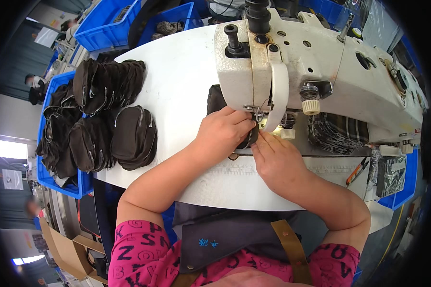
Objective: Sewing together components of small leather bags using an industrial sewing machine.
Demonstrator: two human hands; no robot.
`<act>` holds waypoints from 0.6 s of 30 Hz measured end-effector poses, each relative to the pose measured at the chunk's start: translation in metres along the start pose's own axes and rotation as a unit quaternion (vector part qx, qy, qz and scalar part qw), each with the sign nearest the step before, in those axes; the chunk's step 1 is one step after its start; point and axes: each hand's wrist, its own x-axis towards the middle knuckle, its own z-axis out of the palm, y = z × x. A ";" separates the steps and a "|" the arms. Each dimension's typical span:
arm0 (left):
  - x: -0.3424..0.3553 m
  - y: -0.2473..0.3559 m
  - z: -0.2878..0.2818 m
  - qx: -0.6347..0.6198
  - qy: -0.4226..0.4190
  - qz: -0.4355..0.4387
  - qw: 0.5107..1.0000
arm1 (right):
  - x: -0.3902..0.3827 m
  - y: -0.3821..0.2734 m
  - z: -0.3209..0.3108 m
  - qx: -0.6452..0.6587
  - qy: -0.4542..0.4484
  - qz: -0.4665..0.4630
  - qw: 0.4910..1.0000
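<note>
Left hand and right hand both pinching the dark-brown zippered fabric pouch between their fingertips, seemingly steadying its edge beneath the white metal sewing machine (stacked brown zippered fabric pouches left of those fingers).

Two grips, one held pouch, one sewing machine, one white table, one apron

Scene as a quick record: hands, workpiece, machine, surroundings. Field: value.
left_hand: left hand gripping workpiece, near needle
right_hand: right hand, fingertips at workpiece's right edge; grip unclear
workpiece: dark zippered piece, partly hidden by fingers
machine: white sewing machine
table_left: dark zippered pouches, beside blue bin
machine_right: stacked dark fabric pieces
table_edge_right: orange-and-black tool
</note>
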 end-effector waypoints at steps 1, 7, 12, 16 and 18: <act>0.001 0.000 0.001 -0.002 0.010 0.011 1.000 | -0.001 0.000 -0.001 0.000 0.000 0.000 1.000; 0.002 0.001 0.007 -0.004 0.033 0.018 0.999 | -0.001 0.000 -0.006 0.000 -0.027 0.006 1.000; 0.000 0.006 0.005 -0.011 0.028 0.012 0.999 | -0.002 -0.001 -0.005 -0.010 -0.034 0.004 0.999; -0.001 0.009 0.002 0.007 0.022 0.015 1.000 | -0.002 0.000 -0.007 -0.009 -0.041 -0.002 0.999; -0.001 0.008 0.002 0.000 0.017 0.014 1.000 | -0.002 0.000 -0.008 -0.009 -0.041 0.003 0.999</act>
